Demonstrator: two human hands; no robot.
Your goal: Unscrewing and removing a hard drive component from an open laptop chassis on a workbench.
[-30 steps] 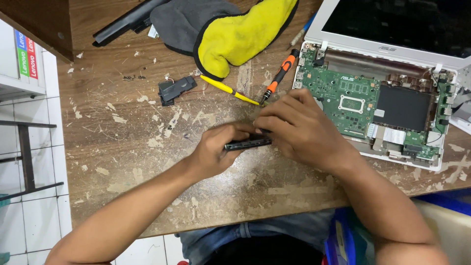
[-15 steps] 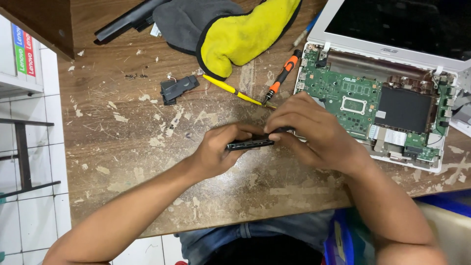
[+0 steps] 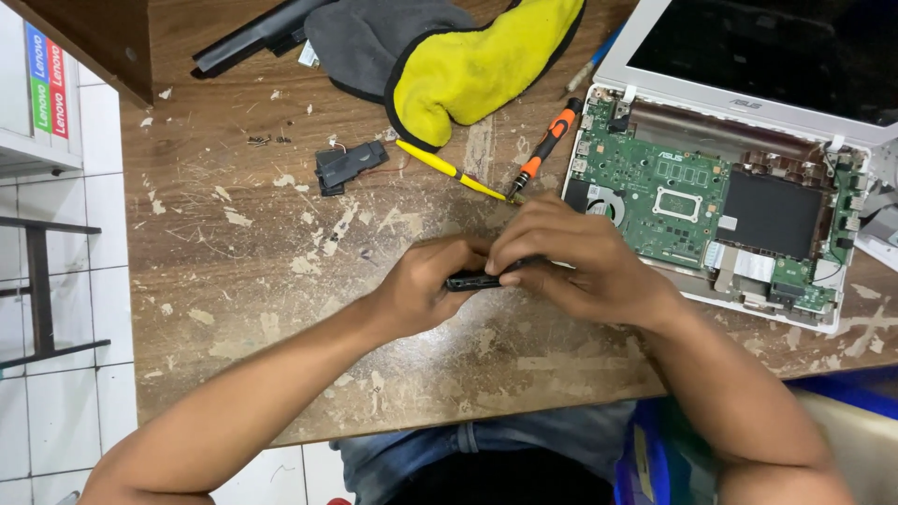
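Hands together over worn table [image 3: 234, 281], left hand [image 3: 426, 285], right hand [image 3: 580, 262], pinching black part [image 3: 470, 281]

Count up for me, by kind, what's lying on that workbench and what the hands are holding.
Screwdrivers: 2, an orange-and-black one and a yellow one
Opened laptop: 1
Long black battery: 1
Grey-and-yellow cloth: 1
Small black parts: 2, one loose, one narrow black part gripped by left hand and right hand
Total: 7
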